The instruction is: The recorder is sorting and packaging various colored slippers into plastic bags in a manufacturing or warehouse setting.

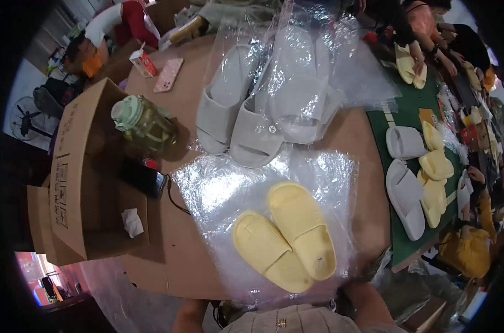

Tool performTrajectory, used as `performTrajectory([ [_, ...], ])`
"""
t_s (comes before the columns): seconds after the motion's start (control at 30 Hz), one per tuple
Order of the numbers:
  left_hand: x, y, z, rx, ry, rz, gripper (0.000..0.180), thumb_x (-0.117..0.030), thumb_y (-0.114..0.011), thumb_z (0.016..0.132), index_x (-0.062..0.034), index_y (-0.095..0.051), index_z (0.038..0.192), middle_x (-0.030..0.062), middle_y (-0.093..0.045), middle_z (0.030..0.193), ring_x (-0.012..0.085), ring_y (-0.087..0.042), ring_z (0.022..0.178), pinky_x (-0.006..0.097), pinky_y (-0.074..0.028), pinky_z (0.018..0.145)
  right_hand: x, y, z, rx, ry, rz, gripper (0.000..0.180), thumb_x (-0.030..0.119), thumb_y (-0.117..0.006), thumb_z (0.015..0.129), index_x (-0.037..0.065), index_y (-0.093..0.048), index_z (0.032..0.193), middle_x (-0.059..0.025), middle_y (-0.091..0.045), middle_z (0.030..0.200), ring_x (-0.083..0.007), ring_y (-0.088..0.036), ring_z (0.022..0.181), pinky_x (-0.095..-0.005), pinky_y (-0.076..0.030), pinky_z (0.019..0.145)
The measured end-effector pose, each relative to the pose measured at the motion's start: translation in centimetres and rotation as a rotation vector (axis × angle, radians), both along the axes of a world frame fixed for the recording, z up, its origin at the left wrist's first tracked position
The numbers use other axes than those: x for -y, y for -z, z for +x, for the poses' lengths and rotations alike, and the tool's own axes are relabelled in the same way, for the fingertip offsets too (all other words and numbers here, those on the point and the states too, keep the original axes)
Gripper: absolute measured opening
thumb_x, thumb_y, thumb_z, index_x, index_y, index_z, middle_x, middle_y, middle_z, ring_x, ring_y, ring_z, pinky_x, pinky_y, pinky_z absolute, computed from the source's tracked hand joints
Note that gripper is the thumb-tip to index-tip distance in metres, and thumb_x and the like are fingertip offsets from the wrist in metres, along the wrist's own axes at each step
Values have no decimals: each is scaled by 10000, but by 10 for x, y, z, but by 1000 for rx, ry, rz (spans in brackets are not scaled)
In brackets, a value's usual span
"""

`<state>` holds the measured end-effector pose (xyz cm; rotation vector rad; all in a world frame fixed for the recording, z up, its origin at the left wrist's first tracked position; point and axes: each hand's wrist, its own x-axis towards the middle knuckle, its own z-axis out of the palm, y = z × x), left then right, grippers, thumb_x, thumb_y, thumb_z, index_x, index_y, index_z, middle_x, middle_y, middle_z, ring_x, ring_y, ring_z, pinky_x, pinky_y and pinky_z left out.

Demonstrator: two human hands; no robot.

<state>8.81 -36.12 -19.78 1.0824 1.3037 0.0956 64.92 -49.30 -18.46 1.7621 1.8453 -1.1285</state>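
A pair of pale yellow slide slippers (285, 236) lies side by side on a flat clear plastic bag (218, 188), close to the near edge of the cardboard-covered table (174, 261). Beyond them, a pair of grey slippers (235, 119) lies partly under more clear bags (307, 72), which hold another light slipper. Only parts of my forearms show at the lower edge, the left one (188, 317) and the right one (369, 304). Both hands are out of sight below the table edge.
An open cardboard box (80, 177) stands at the left, with a green-lidded jar (144, 125) and a black device (145, 177) beside it. A pink phone (168, 75) and a small carton (144, 62) lie farther back. At the right, a green mat (407, 111) carries white and yellow slippers, and other people work there.
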Motion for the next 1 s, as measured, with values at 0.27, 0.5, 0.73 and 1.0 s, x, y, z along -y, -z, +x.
performTrajectory([
  [0.27, 2, 0, 33, -176, 198, 446, 240, -197, -617, 940, -51, -627, 1131, 92, -659, 1030, 248, -607, 968, 423, -486, 834, 3, 13, -33, 15, 99, 368, 437, 343, -609, 903, 42, -627, 1220, -170, -620, 1238, -357, -565, 1158, -450, -444, 1003],
  [0.5, 82, 64, -77, -311, 135, 780, 236, -212, -658, 896, -39, -644, 1056, 146, -645, 880, 242, -621, 859, 439, -486, 741, 76, 41, -29, 97, 88, 548, 381, 343, -607, 894, 52, -645, 1138, -162, -626, 1199, -327, -575, 1139, -444, -455, 973],
  [0.73, 115, 2, -89, 9, 19, 60, 524, -284, -634, 919, -7, -531, 1352, 109, -607, 1282, 178, -581, 1147, 314, -483, 952, 78, -14, -32, -44, 163, 269, 256, 302, -653, 831, 80, -689, 953, -163, -666, 1024, -308, -643, 979, -438, -515, 788],
  [1.0, 75, -34, -52, -42, -8, -6, 494, -266, -641, 920, -6, -550, 1330, 102, -617, 1254, 169, -586, 1123, 307, -487, 936, 48, -38, -39, -84, 136, 182, 253, 303, -658, 823, 83, -691, 942, -164, -668, 1007, -318, -647, 953, -442, -517, 764],
])
